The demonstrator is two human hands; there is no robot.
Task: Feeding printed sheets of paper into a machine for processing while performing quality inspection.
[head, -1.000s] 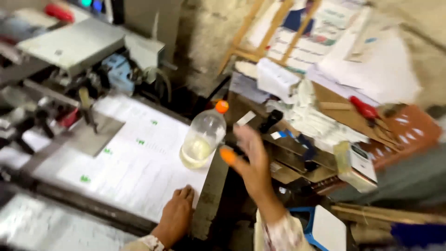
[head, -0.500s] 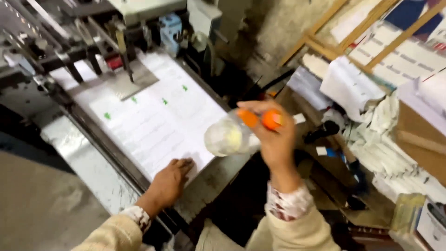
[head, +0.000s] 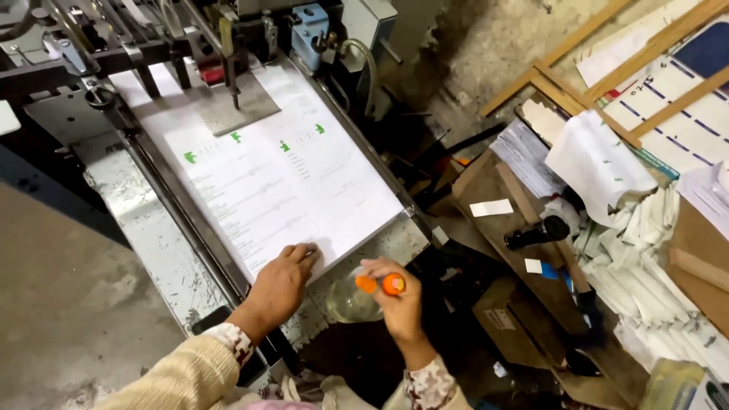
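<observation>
My left hand (head: 282, 279) lies flat on the near corner of a stack of white printed sheets (head: 273, 178) with small green marks, which sits on a metal machine feed table (head: 148, 250). My right hand (head: 396, 298) grips a clear plastic bottle (head: 351, 301) by its neck, where an orange cap (head: 382, 284) shows between the fingers. The bottle hangs low, just past the table's near end, with a little pale liquid in it.
The machine's feeder head (head: 228, 45) with rods and a blue part stands over the far end of the sheets. To the right are cardboard boxes (head: 516, 205), piles of printed paper (head: 607, 163), wooden frames (head: 607, 68) and a black tool (head: 538, 231). Bare concrete floor (head: 61, 304) lies left.
My right hand has brought the bottle down and closer to me, from over the sheets to the table's near end. My left hand stays on the sheets' corner. The view has shifted.
</observation>
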